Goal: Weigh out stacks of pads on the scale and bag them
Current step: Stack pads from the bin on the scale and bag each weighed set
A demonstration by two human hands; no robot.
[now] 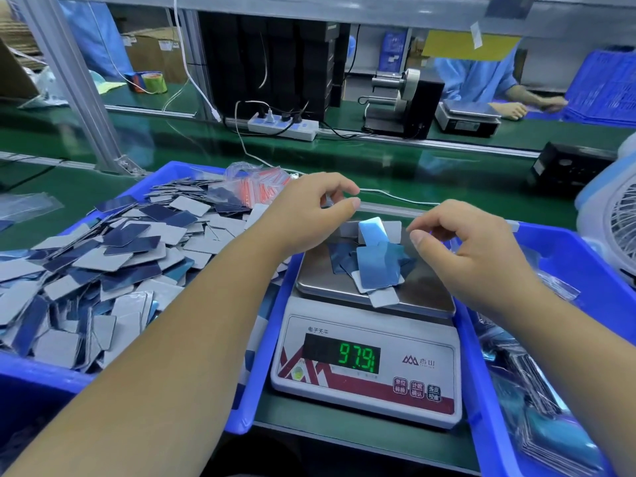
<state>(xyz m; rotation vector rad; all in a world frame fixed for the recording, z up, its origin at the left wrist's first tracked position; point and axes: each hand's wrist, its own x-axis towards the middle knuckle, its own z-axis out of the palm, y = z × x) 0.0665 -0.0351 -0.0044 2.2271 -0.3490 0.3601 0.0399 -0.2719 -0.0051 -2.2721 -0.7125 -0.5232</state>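
A digital scale [368, 359] shows 97.9 in green digits. On its steel pan [320, 280] lies a loose heap of blue and grey pads [377, 266], one light-blue pad curling upward. Both my hands hover above the pan. My left hand [309, 215] pinches something thin and pale between thumb and fingers at the far edge of the pan. My right hand [471, 249] pinches the edge of a thin clear film, apparently a clear bag [430, 256], over the right of the pan.
A blue bin [48, 376] on the left is heaped with loose pads [113, 256]; clear bags with red strips [256, 185] lie at its back. A blue bin [568, 256] on the right holds bagged pads. A fan [616, 222] stands far right. Another person works across the green belt.
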